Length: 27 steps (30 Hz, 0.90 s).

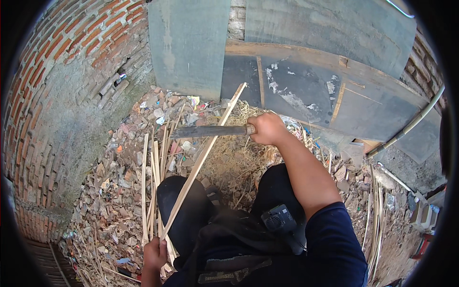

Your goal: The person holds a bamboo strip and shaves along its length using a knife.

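Note:
My right hand (268, 128) is closed round the wooden handle of a machete (210, 131). Its long dark blade points left and lies across a pale wooden strip (205, 155), about a third of the way down from the strip's far end. Down at the lower left, my left hand (155, 253) grips the near end of that strip, which slants up and away to the right over my left knee. Several more thin wooden strips (145, 186) lean beside my left leg; whether the left hand touches them I cannot tell.
Rubble (114, 191) and scraps of litter cover the ground, with shavings (239, 158) between my knees. A brick wall (43, 158) rises at left, grey panels (189, 48) at the back. Another bundle of strips (376, 215) lies at right, below a slanting pipe (406, 129).

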Motion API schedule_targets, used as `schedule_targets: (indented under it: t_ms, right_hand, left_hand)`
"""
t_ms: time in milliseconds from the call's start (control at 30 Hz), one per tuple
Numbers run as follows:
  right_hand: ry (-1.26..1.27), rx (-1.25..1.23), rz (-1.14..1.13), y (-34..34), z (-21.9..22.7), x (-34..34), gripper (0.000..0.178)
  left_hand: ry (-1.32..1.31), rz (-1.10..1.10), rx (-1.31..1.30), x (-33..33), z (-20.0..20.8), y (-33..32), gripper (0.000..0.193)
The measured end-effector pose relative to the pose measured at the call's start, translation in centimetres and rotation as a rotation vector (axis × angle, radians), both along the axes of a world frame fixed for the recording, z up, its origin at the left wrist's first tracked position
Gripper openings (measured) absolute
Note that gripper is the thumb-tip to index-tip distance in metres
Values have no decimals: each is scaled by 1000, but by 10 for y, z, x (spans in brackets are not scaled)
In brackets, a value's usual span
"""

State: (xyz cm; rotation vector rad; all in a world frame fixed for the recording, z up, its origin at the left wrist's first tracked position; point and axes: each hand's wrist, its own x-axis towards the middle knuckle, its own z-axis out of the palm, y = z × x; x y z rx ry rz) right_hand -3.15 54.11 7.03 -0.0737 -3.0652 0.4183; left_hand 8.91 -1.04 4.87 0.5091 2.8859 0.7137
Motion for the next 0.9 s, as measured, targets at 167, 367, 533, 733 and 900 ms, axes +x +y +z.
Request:
schedule_targets:
  t_ms: [167, 367, 533, 733, 900]
  right_hand:
    - [126, -438, -612, 53, -42, -4, 40]
    - [174, -578, -724, 79, -74, 5, 44]
    - [137, -587, -631, 67, -61, 4, 45]
    - [232, -568, -524, 50, -33, 8, 42]
    - [240, -471, -429, 39, -23, 8, 43]
  left_hand:
    - [1, -6, 8, 8, -9, -24, 33]
    - [27, 37, -14, 14, -16, -26, 29]
    - [9, 56, -12, 8, -10, -18, 28]
    - [-378, 267, 163, 9, -1, -20, 27]
    - [-456, 235, 245, 10, 7, -11, 26]
